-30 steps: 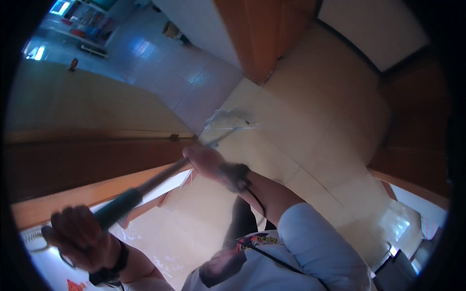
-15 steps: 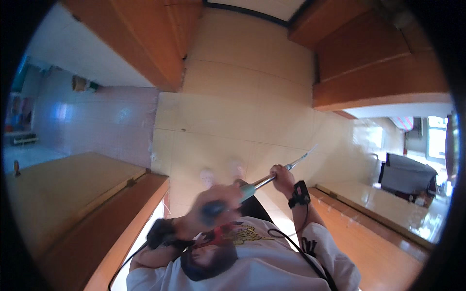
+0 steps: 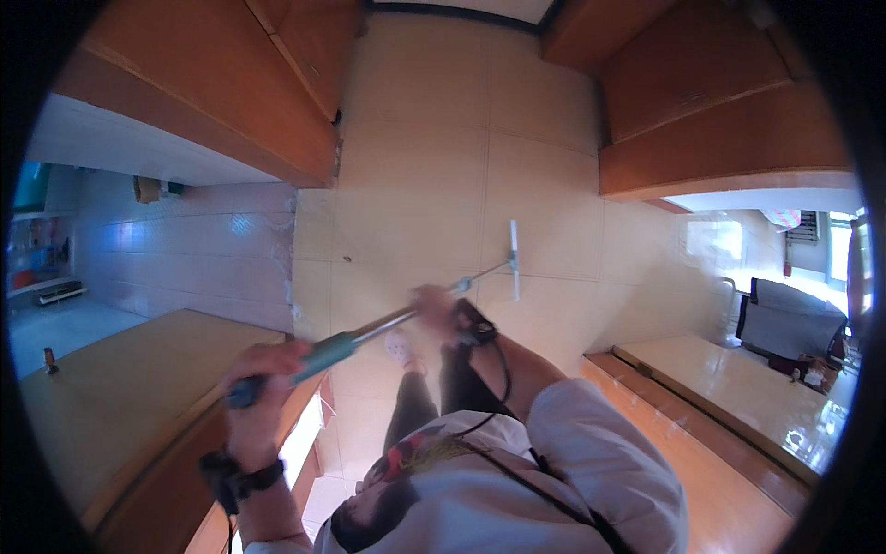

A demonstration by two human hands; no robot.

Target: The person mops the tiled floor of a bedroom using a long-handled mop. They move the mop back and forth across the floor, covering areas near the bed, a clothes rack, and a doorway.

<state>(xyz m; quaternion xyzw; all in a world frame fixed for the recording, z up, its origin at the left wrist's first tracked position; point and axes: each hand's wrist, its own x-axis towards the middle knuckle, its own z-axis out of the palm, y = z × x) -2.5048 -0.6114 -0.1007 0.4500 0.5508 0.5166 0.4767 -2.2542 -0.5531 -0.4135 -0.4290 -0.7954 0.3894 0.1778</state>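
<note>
A long-handled flat mop (image 3: 385, 325) slants across the view from lower left to upper right. My left hand (image 3: 269, 365) is wrapped round its green grip near the dark blue end cap. Farther along, my right hand (image 3: 437, 311), blurred by motion, closes round the silver pole. Beyond that hand, a thin rod runs to a narrow white mop head (image 3: 514, 247) over the tiled floor. Whether the head touches the tiles I cannot tell.
Beige floor tiles (image 3: 415, 175) run between wooden door frames. An open door (image 3: 157, 355) stands at the left, another (image 3: 729, 388) at the right. A chair with grey cloth (image 3: 789, 319) is in the right room. One shoe (image 3: 400, 347) shows below the pole.
Both hands have moved left with the mop, the left hand farther out to the side. The mop head has swung left and now shows as a white bar. The view has shifted slightly.
</note>
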